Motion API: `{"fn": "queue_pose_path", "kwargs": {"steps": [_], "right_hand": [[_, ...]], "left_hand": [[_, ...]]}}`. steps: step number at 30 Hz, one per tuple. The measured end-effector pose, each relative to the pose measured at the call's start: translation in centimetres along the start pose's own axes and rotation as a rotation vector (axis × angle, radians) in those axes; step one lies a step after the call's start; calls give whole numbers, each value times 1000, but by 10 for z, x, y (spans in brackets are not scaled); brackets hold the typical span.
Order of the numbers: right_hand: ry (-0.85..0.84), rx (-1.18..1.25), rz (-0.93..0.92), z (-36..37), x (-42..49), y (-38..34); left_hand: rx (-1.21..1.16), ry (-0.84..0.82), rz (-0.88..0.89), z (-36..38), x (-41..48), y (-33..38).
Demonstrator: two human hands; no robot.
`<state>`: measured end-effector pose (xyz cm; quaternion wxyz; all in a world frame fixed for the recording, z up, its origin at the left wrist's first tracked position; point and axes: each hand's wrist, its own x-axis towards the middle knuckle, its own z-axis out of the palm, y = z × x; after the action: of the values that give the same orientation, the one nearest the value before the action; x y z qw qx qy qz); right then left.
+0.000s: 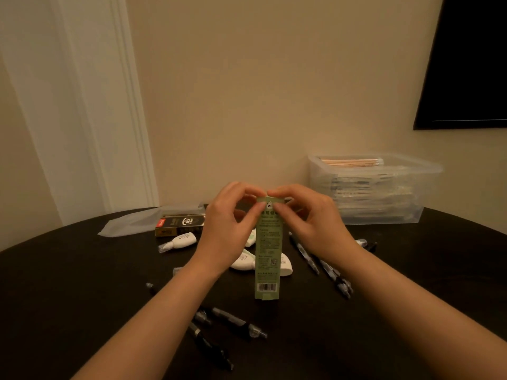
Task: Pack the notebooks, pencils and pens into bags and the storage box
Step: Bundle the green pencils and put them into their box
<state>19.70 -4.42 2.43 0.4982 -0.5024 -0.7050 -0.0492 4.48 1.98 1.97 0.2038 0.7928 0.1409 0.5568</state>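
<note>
A narrow green packet [267,259] with printed text and a barcode hangs upright over the dark table [82,283]. My left hand [229,220] and my right hand [312,218] both pinch its top edge from either side. Several black pens [233,322] lie loose on the table near me, and more pens [326,266] lie to the right. A clear storage box [375,193] stands at the back right with wooden pencils on top of its contents. A translucent plastic bag [142,222] lies flat at the back left.
A black and gold pen carton [179,226] lies beside the bag. Several white correction-tape dispensers [181,241] are scattered behind the packet. The wall runs close behind the table, a white door frame [120,119] stands at the left and a dark screen [472,64] hangs at the upper right.
</note>
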Motion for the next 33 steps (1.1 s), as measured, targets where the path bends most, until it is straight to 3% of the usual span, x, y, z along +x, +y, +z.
{"fn": "queue_pose_path", "kwargs": {"steps": [4,8,16,19,22,25,28,33], "right_hand": [[-86,30,39,-5,1,2],[-15,94,70,-17,6,3],[384,409,377,-74,29,22],[494,491,491,-95,38,38],[578,589,570,-112,50,55],[523,585,678,-133,65,73],[427,462,730,-157,88,91],[403,283,738,-188,127,129]], "left_hand": [[-96,-22,-131,4,3,5],[-224,-92,-258,10,6,7],[-269,-559,-631,34,26,-2],[-390,-619,-702,47,47,4],[-456,-467,-689,66,74,3],[-385,-348,-654,82,102,4],[-240,-325,-606,98,127,4],[13,-343,-404,136,170,-11]]}}
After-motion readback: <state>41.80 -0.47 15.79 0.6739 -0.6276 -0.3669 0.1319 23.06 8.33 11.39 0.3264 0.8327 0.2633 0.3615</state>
